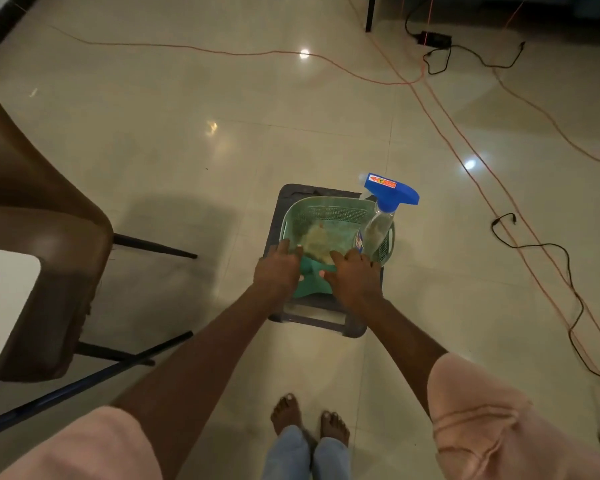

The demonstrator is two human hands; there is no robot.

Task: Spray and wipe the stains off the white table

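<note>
Head view, looking down past my arms to the floor. White table (4,306): only a pale corner shows at the left edge, the rest cut off; no stains can be made out on that sliver. A brown chair (45,216) stands beside it, its seat mostly out of frame, with a dark pole (84,379) slanting under it.

Green basket (326,216) sits on a grey stool (319,320) straight ahead. My hands cover the basket's near rim, so I cannot see that edge. Inside lies a cloth (321,237), green with a dull yellowish patch; whether it is one cloth or two I cannot tell. Its near part spills toward me between my hands.

Left hand (278,268): fingers fairly straight and spread, laid over the basket's near-left rim, fingertips on the cloth. Right hand (355,275): fingers spread too, resting on the cloth at the near-right side. Thumbs point inward toward each other. Whether either hand is actually pinching fabric underneath is hidden; from above both look flat and loose.

Spray bottle (378,226): clear body, blue trigger head, standing tilted in the basket's right corner, just beyond my right fingertips. Contact is unclear. Label too blurred to read.

Orange and black cables (465,147) trail over the tiles to the right. My bare feet (309,420) are below the stool.
</note>
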